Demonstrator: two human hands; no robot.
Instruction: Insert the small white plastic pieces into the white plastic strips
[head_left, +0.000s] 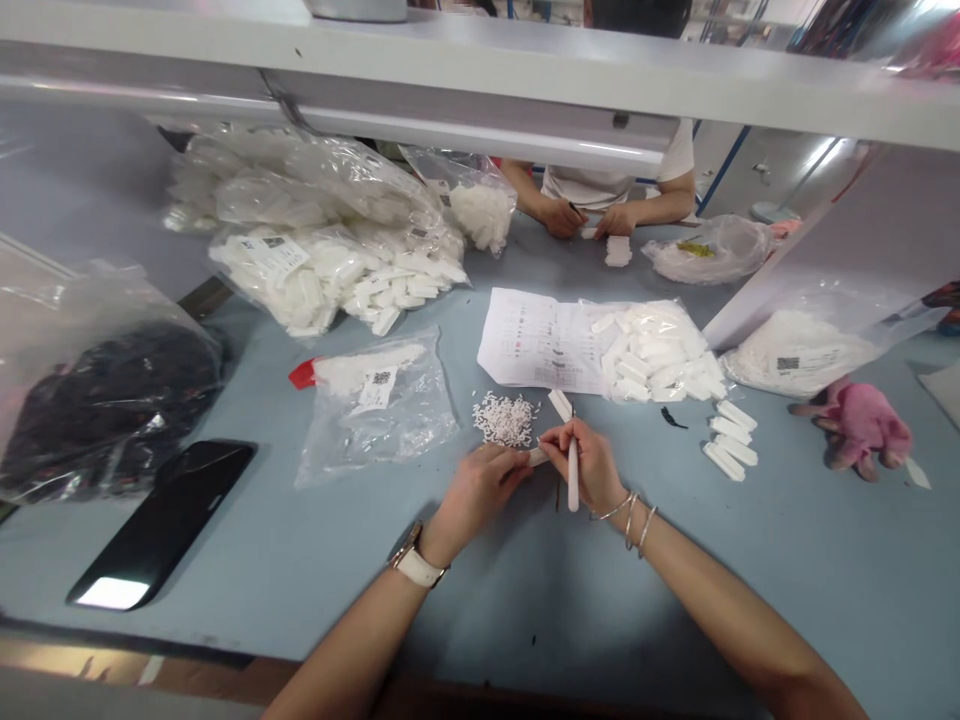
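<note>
My left hand (484, 490) is closed, pinching one end of a small white plastic piece (537, 457) just above the table. Across from it, my right hand (592, 470) is closed around a slim tool with a pale handle (573, 478). Its thumb and fingertips meet the other end of the white piece; the tool's tip is too small to make out. A pile of tiny white pellet-like parts (504, 418) lies just beyond my left hand. Another white plastic block (559, 404) rests beyond my right fingers.
A printed sheet (525, 345) lies partly under a bag of white parts (656, 350). Several loose white pieces (731, 440) and a pink glove (862, 425) are at right. At left are a flattened clear bag (382, 410) and a black phone (165, 525). A co-worker's hands (566, 217) work opposite.
</note>
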